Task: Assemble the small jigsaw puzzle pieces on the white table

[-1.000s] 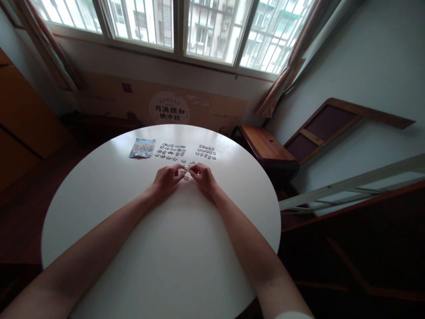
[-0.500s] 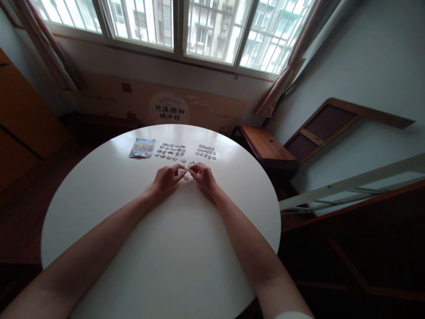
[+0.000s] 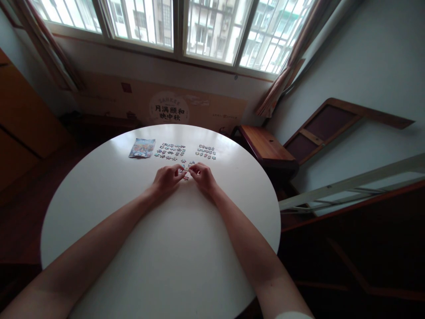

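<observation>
My left hand (image 3: 168, 178) and my right hand (image 3: 203, 176) meet at their fingertips over the round white table (image 3: 159, 248). Both are closed in a pinch on small jigsaw pieces (image 3: 187, 169) held between them. A few loose pieces lie just under and beyond the fingers. Farther back lie two laid-out groups of pieces, one on the left (image 3: 170, 151) and one on the right (image 3: 206, 152). A small colourful picture card (image 3: 142, 147) lies left of them.
A wooden bench or low table (image 3: 265, 148) stands past the table's right edge. A cardboard panel with printed characters (image 3: 169, 108) leans under the window. A wooden frame (image 3: 332, 122) leans on the right wall. Dark floor surrounds the table.
</observation>
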A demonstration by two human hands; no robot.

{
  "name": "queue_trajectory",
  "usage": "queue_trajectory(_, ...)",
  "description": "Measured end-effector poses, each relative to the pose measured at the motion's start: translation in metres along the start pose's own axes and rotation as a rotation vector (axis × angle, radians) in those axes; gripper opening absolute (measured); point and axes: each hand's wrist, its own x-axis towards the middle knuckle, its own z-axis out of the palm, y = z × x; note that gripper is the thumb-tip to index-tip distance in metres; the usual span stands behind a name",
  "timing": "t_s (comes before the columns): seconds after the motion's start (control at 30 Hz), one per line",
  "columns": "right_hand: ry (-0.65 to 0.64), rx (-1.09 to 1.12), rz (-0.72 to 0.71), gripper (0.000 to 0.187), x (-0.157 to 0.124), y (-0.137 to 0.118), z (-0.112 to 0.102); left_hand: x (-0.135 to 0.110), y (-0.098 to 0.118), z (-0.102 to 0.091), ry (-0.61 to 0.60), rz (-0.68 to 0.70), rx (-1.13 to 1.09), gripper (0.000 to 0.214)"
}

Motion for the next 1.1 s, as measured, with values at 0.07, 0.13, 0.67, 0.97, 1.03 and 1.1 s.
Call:
queue_trajectory(0.07, -0.002, -0.001, -0.001, 0.011, 0.0, 0.0, -0.0001, -0.0001, -0.0001, 0.0002, 0.0, 0.0, -0.001, 0.039)
queue_trajectory(0.13, -0.007, -0.004, 0.001, 0.011, 0.0001, 0.0, -0.0002, -0.0002, 0.0, 0.0003, -0.002, -0.002, 0.0, 0.038)
queue_trajectory(0.67, -0.004, -0.037, 0.016, 0.013, -0.0001, 0.0014, 0.0007, -0.0008, 0.0013, 0.0, -0.008, -0.011, -0.004, 0.036)
queue_trajectory(0.97, 0.005, -0.037, 0.019, 0.013, -0.0001, 0.0017, 0.0016, -0.0009, 0.0011, 0.0001, -0.001, -0.008, -0.002, 0.035)
queue_trajectory(1.03, 0.0, -0.04, 0.023, 0.013, -0.0001, 0.0016, 0.0013, -0.001, 0.0012, -0.0003, -0.001, -0.007, -0.004, 0.035)
queue_trajectory(1.1, -0.003, -0.045, 0.025, 0.013, -0.0001, 0.0014, 0.001, -0.001, 0.0013, -0.0006, 0.002, -0.003, -0.005, 0.035)
